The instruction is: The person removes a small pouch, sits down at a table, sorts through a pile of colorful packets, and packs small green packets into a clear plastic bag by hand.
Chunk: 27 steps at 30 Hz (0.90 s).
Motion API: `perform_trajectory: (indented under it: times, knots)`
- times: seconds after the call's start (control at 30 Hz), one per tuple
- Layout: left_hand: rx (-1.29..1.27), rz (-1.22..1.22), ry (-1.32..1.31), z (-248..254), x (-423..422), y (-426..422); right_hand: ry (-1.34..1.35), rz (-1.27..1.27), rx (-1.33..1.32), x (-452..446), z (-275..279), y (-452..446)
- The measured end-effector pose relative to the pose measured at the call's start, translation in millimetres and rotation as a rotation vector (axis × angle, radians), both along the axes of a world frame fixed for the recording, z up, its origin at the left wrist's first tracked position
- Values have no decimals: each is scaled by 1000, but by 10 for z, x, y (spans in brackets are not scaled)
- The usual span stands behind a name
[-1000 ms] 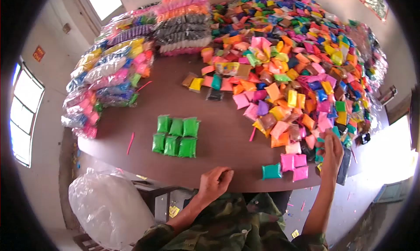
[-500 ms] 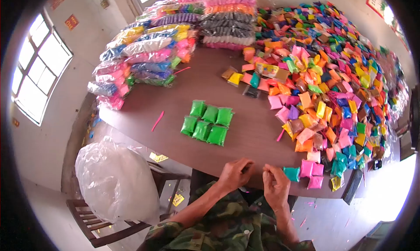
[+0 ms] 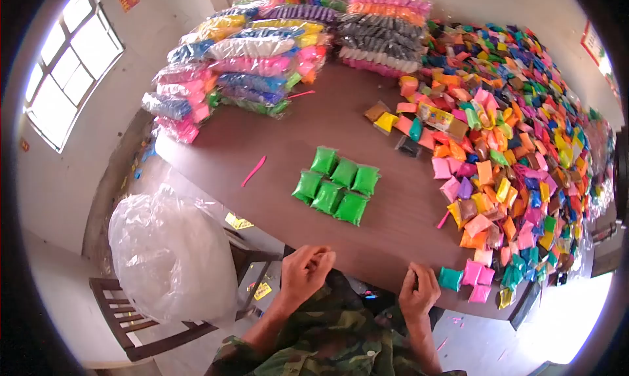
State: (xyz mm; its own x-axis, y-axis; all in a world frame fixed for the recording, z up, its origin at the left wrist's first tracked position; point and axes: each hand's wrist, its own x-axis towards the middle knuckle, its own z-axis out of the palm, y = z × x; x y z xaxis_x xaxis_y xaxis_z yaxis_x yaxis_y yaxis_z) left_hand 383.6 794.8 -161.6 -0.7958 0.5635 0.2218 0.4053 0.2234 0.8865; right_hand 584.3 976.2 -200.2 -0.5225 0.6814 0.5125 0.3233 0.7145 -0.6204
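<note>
My left hand is closed at the table's front edge, below the green packets; whatever it may hold is hidden. My right hand, also with curled fingers, is beside a teal packet at the same edge, and its contents cannot be made out. Six-odd aside, several green packets lie in two rows on the brown table. Pink packets sit just right of the teal one. A large heap of small coloured packets covers the right side.
Long clear bags of packets are stacked at the back left, beside another stack. A pink strip lies on the left of the table. A big clear plastic bag rests on a wooden chair at the lower left.
My right hand has come away from the heap to the front edge. My hands, close together half a second ago, are now farther apart. The camera view has turned.
</note>
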Motion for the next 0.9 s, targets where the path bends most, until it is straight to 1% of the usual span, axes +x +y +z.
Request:
perform_trajectory:
  times: [0.17, 0.23, 0.3, 0.37, 0.47, 0.57, 0.63, 0.7, 0.73, 0.83, 0.87, 0.9]
  knots:
    - [-41, 102, 135, 194, -42, -425, -22, 31, 68, 17, -86, -14]
    - [-64, 126, 148, 332, -50, -571, -27, 41, 36, 15, -98, -28]
    - [-91, 232, 250, 524, -122, -779, -34, 43, 30, 49, -135, -19]
    - [-75, 370, 308, 595, -219, -1053, -23, 53, 42, 46, -153, -8]
    - [-233, 584, 295, 844, -409, -1463, -25, 47, 51, 41, -154, -15]
    - [-325, 749, 300, 810, -763, -2044, -50, 35, 25, 68, -202, 6]
    - [-378, 789, 306, 689, -1019, -2587, -67, 32, 10, 71, -162, -5]
    - [-438, 829, 283, 724, -1193, -2934, -67, 42, 49, 81, -216, 33]
    - [-484, 837, 324, 745, -1254, -3031, -75, 39, 65, 87, -245, 53]
    - [-559, 798, 352, 559, -1558, -3294, -99, 23, 54, 82, -268, 31]
    - [-569, 772, 314, 495, -1657, -3327, -103, 14, 71, 83, -303, 55]
    - [-637, 696, 343, 426, -1777, -3374, -107, 4, 89, 85, -332, 80]
